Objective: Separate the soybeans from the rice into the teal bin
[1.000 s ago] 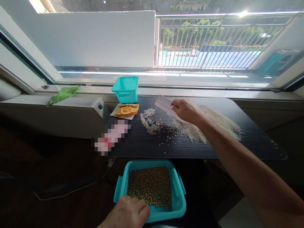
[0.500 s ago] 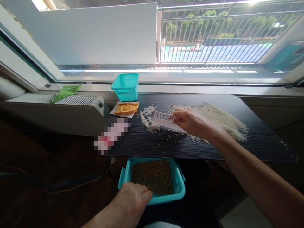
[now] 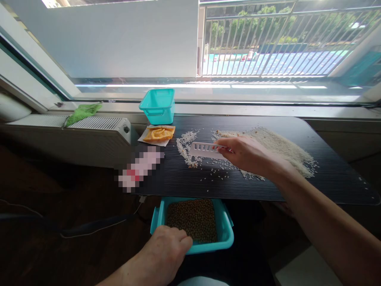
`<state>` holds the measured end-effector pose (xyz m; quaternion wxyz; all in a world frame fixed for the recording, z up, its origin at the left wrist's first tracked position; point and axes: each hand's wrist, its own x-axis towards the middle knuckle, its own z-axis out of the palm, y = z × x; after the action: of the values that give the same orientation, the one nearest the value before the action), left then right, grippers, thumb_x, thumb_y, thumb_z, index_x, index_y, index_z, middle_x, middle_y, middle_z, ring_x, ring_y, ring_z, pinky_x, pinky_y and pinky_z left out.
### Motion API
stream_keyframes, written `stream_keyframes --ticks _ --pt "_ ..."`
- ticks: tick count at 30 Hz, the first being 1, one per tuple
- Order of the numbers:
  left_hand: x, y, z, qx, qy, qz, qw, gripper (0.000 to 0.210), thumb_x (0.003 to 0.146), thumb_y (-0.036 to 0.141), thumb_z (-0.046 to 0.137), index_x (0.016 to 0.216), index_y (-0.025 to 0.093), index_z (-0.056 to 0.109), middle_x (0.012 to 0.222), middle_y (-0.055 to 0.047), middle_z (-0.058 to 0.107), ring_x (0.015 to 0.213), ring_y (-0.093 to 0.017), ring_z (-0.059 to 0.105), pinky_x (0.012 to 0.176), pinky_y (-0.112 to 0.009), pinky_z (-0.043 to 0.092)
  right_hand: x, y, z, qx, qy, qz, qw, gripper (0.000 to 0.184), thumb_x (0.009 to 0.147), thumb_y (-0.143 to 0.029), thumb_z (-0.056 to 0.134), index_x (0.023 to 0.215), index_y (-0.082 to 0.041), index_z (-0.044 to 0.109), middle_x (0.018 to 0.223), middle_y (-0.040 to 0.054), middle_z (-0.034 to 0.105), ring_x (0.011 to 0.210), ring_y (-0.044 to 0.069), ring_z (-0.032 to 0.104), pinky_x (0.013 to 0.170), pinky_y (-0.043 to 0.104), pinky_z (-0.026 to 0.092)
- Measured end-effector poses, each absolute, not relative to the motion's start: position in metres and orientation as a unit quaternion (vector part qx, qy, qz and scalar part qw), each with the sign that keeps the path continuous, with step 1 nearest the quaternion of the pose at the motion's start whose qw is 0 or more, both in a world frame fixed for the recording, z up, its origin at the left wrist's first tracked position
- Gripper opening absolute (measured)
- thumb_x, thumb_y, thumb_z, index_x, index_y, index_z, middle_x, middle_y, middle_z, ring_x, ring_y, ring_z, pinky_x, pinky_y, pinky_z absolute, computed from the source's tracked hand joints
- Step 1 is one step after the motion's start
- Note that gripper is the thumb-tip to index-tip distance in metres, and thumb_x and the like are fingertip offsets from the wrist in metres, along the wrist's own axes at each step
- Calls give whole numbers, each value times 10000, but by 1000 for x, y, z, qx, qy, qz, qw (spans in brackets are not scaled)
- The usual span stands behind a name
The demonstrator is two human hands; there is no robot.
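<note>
My right hand (image 3: 244,151) is closed on one end of a pale pink slotted plastic strip (image 3: 205,150), held low over the dark table. Just left of the strip lies a small curved band of white rice-like grains (image 3: 182,147); a larger heap of the grains (image 3: 276,145) spreads behind and right of my wrist. A few brown bits sit among them. My left hand (image 3: 166,248) is wrapped over the near left rim of a teal plastic bin (image 3: 228,239), below the table's front edge. Small round brown beans or pellets (image 3: 190,218) cover the bin's bottom.
On the table's back left stands a smaller teal basket (image 3: 156,115), with orange food-like strips on paper (image 3: 159,135) before it. A blurred-out pink and white item (image 3: 139,169) lies at the left edge. A radiator (image 3: 101,137) with a green cloth (image 3: 84,114) is left; a window runs behind.
The slotted strip has tilted slightly, and its slots show more upright. My left hand keeps its hold on the bin. The whole view has shifted a little.
</note>
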<state>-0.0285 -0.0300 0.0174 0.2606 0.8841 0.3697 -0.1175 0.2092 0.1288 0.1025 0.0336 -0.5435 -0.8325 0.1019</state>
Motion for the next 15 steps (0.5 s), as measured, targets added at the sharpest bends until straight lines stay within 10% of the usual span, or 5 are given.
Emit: stream_keyframes --ticks 15 --pt "-29 -30 13 880 370 -116 275 254 794 -24 469 884 195 562 887 -7 661 780 -196 618 724 -323 496 190 142 108 -521 -848 94 0 287 936 -304 439 1018 -239 706 839 73 718 678 178 583 581 292 305"
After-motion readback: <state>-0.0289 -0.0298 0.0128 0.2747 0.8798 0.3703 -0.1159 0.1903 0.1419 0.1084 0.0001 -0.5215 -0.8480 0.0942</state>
